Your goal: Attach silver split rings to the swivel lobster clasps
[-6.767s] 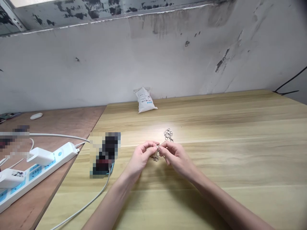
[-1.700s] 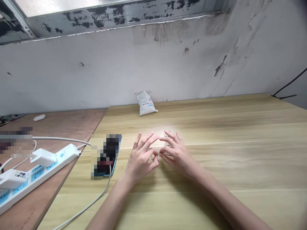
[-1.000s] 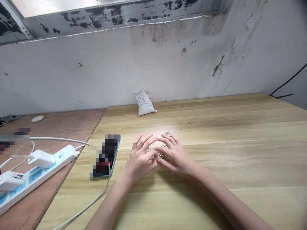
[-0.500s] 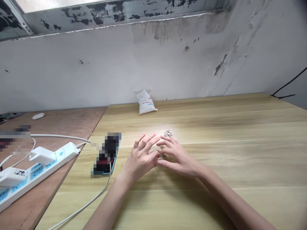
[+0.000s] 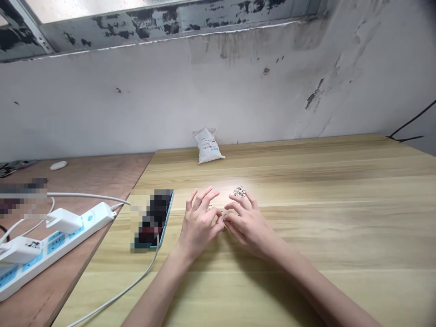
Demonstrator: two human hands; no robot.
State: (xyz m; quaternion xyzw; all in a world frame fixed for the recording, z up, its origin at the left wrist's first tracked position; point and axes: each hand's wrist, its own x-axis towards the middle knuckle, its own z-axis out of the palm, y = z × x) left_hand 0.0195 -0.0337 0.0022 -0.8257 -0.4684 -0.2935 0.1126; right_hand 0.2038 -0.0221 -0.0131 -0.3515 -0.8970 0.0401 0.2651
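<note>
I can't tell whether the curled left hand (image 5: 199,225) or right hand (image 5: 250,229) pinches anything; a careless brush could scatter the small metal rings (image 5: 239,191) across the desk (image 5: 306,231).

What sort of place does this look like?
Probably a plain indoor workroom: a light wooden worktable, a white power strip with a white plug adapter, and a scuffed white plaster wall.

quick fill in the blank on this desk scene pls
The right hand lies closer than the left hand to the small pile of metal ____.
The white sachet sits just in front of the ____.
The white power strip has ____ sockets.

Missing words: rings; wall; blue
</note>
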